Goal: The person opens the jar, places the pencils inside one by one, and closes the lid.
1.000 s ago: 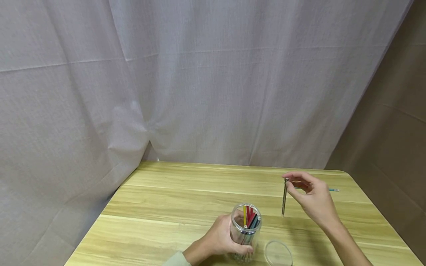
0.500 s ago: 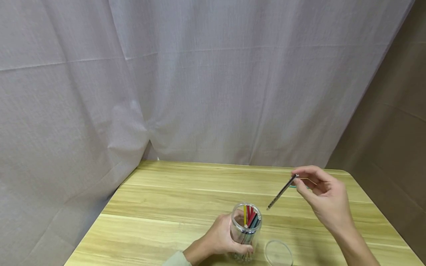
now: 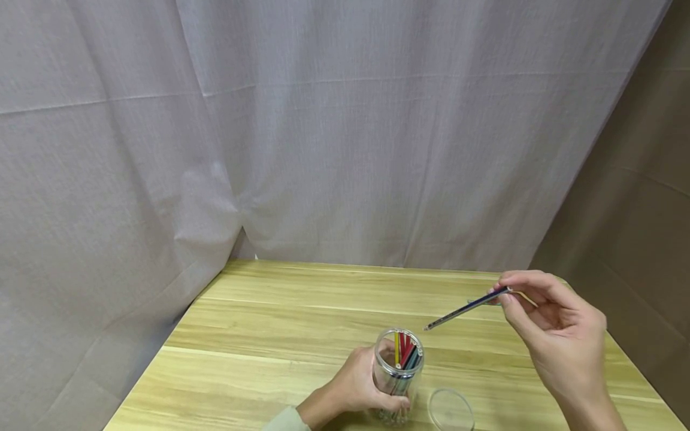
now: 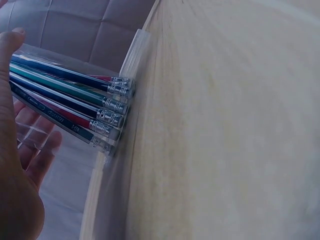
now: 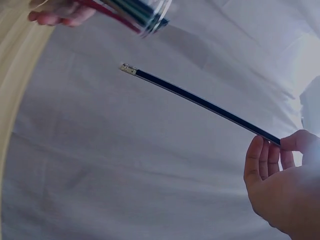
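Observation:
My left hand (image 3: 356, 380) grips a clear round jar (image 3: 381, 383) standing on the table. Inside it are several pencils (image 3: 404, 350) in yellow, red and dark colours; the left wrist view shows their metal-banded eraser ends at the jar's bottom. My right hand (image 3: 560, 329) pinches a dark blue pencil (image 3: 466, 308) near one end between thumb and fingertips. This pencil slants down toward the jar, its eraser end (image 5: 128, 69) foremost, apart from the rim and up and right of it.
A clear round lid (image 3: 451, 410) lies on the wooden table (image 3: 269, 323) just right of the jar. Behind my right hand, a teal pencil (image 3: 494, 303) is mostly hidden. Grey curtain (image 3: 334, 149) hangs along the table's back and left.
My right hand has moved right and nearer to me; the pencil in it has swung from upright to a shallow slant, its eraser end swinging toward the jar. The left hand and jar stay put.

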{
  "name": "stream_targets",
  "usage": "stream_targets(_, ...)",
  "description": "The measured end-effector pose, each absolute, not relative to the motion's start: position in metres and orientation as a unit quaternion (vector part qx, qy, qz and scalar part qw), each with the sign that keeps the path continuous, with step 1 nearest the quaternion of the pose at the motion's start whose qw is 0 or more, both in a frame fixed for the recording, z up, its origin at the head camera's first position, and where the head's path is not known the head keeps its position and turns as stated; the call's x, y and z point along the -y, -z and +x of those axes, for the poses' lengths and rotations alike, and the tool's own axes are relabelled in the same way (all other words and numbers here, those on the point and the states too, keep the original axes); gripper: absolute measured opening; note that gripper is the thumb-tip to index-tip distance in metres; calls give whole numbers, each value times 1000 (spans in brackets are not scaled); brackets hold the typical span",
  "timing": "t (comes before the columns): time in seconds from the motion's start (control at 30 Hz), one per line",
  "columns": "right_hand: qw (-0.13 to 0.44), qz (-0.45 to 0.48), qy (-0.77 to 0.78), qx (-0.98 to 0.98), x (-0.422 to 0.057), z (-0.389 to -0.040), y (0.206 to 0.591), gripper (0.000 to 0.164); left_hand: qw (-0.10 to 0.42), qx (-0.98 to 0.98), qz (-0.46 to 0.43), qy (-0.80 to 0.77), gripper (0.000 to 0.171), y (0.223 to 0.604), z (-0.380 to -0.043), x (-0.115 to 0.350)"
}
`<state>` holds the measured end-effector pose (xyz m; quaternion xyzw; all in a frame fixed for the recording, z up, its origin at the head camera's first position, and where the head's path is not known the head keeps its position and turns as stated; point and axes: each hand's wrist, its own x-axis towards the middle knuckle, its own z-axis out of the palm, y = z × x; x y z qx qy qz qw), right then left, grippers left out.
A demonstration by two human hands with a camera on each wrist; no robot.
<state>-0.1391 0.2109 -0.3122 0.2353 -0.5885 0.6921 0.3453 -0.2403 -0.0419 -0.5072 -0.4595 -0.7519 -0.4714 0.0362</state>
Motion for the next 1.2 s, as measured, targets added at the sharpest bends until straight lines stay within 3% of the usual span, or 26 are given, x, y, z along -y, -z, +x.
stream_targets(0.3, 385, 369, -707, 464, -193, -122, 294, 27, 35, 752, -458, 472, 66, 507, -240, 42)
stream_targets(0.67, 437, 458, -681, 367, -177, -115, 292, 26, 35, 749, -463, 472, 66, 507, -241, 42)
stream_targets(0.83, 441, 466, -665, 383, -171, -114, 299, 26, 39, 749, -465, 471, 66, 507, -240, 41)
stream_targets(1.2, 391, 429, -679, 450, -140, -117, 316, 20, 55, 755, -465, 459, 70, 507, -241, 41)
